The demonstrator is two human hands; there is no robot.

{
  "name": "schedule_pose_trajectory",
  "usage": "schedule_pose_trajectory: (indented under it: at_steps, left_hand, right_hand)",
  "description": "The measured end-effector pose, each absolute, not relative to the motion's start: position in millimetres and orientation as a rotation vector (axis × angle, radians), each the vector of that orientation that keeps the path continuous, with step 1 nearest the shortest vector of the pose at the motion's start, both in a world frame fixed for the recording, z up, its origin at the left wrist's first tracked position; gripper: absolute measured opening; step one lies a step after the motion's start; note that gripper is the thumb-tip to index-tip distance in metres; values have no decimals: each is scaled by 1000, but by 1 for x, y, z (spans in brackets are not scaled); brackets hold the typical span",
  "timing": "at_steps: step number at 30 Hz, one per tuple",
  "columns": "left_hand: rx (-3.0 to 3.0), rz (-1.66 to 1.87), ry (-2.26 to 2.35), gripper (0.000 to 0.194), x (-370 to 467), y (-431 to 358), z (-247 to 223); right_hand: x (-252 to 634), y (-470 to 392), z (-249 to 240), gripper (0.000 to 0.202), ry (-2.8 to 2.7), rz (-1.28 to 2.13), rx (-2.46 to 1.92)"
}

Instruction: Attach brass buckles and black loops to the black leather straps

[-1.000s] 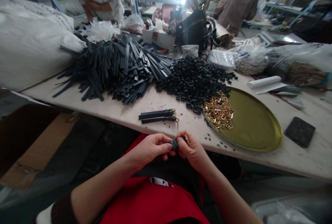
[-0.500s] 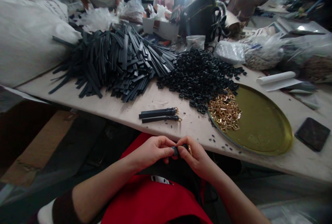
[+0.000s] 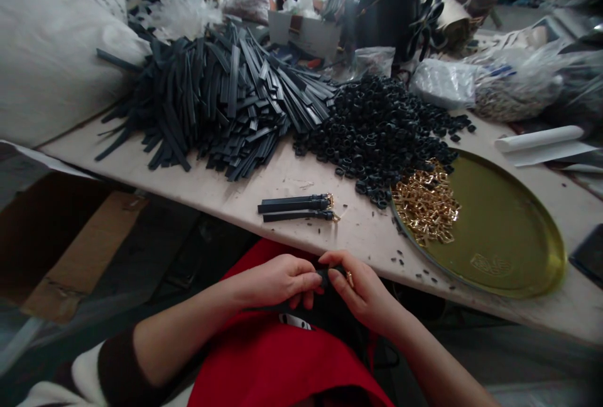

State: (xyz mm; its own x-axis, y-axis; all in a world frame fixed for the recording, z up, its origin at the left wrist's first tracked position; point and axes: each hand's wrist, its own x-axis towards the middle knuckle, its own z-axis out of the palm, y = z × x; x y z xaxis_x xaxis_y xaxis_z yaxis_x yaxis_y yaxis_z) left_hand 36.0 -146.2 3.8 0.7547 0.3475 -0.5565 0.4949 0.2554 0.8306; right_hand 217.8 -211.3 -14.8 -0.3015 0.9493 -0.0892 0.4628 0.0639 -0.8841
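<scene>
Above my lap, just off the table's front edge, my left hand [image 3: 288, 281] is closed in a pinch on a black strap [image 3: 325, 277]. My right hand [image 3: 362, 287] grips the same strap from the other side, thumb against forefinger. A bit of gold metal hardware [image 3: 349, 279] shows between the right fingers. Most of the strap is hidden by my fingers. On the table ahead lie several finished-looking black straps [image 3: 292, 206] with gold ends. To their right is a heap of small black loops [image 3: 372, 130], touching a pile of gold buckles [image 3: 426, 206].
The gold buckles lie on a round olive-gold tray [image 3: 513, 231]. A large pile of black strips [image 3: 202, 99] covers the left side of the table. A white sack [image 3: 56, 61] stands at far left, a black bag [image 3: 386, 11] behind. A dark phone-like slab [image 3: 588, 253] lies at right.
The view has shifted, with the table things farther right now. My left fingers have moved along and more of them curl under the strap; my right hand keeps hold of it.
</scene>
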Motion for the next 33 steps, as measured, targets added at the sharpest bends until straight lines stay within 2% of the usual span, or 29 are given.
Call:
schedule_pose_trajectory:
  at_steps: [7, 12, 18, 23, 26, 33]
  left_hand:
    - [1511, -86, 775, 34, 41, -150, 8]
    - [1656, -13, 780, 34, 41, -148, 19]
    - [2205, 107, 992, 25, 39, -122, 36]
    - [2477, 192, 1119, 31, 42, -64, 14]
    - [2504, 213, 1230, 28, 41, -34, -5]
    - [2563, 327, 1487, 27, 39, 28, -11]
  right_hand:
    - [218, -211, -8, 23, -1900, 1235, -1357]
    - [203, -212, -22, 31, -1406, 1366, -1348]
    - [181, -179, -24, 32, -1388, 1013, -1402]
    - [187, -114, -24, 28, -1567, 675, -1598]
    - [196, -82, -33, 23, -1762, 437, -1653]
    - [200, -76, -47, 23, -1936, 464, -1567]
